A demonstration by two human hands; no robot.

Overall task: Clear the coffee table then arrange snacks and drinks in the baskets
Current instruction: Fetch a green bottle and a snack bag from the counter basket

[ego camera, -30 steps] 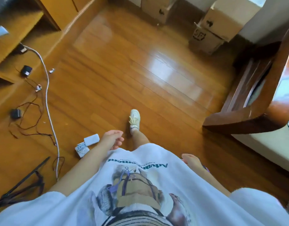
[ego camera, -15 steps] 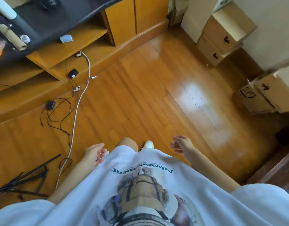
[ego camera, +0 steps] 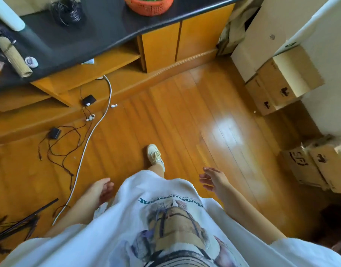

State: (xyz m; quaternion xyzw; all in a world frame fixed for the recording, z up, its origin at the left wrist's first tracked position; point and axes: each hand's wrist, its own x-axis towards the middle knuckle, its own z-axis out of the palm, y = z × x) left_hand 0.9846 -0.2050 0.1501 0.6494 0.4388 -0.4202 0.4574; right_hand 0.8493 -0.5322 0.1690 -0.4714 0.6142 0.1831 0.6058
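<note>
Nothing is carried: the left hand (ego camera: 100, 189) hangs loosely curled, the right hand (ego camera: 214, 179) spread, both empty, while an orange basket (ego camera: 148, 5) sits far on the dark counter (ego camera: 108, 26); arranging seemingly remains undone.

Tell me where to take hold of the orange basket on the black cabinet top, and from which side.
Take the orange basket by its rim, probably with both hands, one on each side, coming from the front edge of the black cabinet top. Its round wall flares upward and only its near half shows. Both the left hand and right hand are free.

cardboard boxes (ego camera: 285, 81) — floor cables (ego camera: 65, 143), wooden cabinet (ego camera: 177, 43)
</note>
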